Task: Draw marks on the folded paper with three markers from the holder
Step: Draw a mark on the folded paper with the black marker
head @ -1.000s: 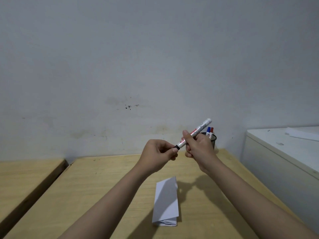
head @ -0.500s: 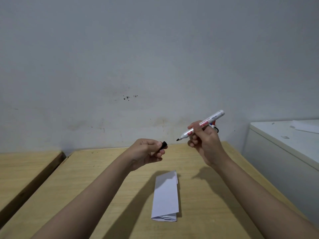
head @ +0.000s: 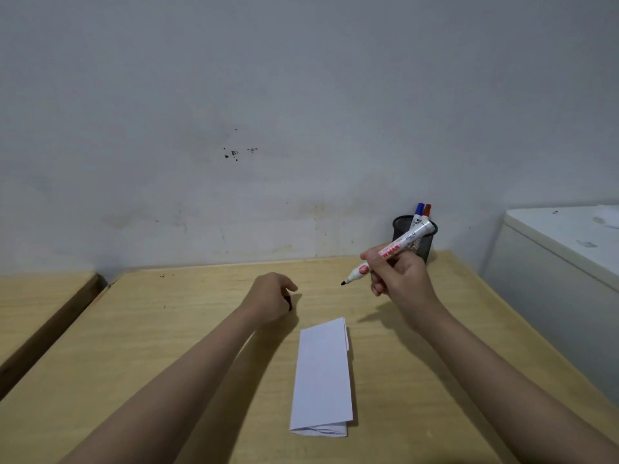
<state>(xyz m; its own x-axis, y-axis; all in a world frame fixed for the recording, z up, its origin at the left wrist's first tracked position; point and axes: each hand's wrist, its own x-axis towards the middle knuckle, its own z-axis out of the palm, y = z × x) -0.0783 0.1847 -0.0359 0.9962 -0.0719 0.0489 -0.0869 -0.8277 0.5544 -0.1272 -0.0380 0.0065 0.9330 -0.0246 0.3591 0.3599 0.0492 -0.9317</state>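
Right fingers (head: 375, 262): curled tight round the marker barrel, thumb on top, in a writing grip.
Right hand (head: 400, 279): right of centre, raised above the table, well clear of the paper.
Marker (head: 390, 252): uncapped, white barrel with red print, black tip pointing down and left, back end crossing in front of the holder.
Left fingers (head: 284, 286): bent down to the table; something small and dark under them, probably the cap (head: 288, 303), mostly hidden, so grip uncertain.
Left hand (head: 271, 299): centre of frame, low at the tabletop, just beyond the paper's far end.
Folded paper (head: 323, 373): lower centre, flat on the table, long and narrow, white, no marks visible.
Holder (head: 415, 239): black mesh cup, right of centre, near the wall.
Spare markers: blue-capped marker (head: 418, 214) and red-capped marker (head: 426, 211) upright in the holder.
Table (head: 167, 329): pale wood, smooth.
Handling, paper: likely light and thin, apt to slide or lift under a dragged tip; best pinned flat near an end by the free hand.
Handling, marker: likely light, stiff and smooth; best gripped low on the barrel, close to the tip.
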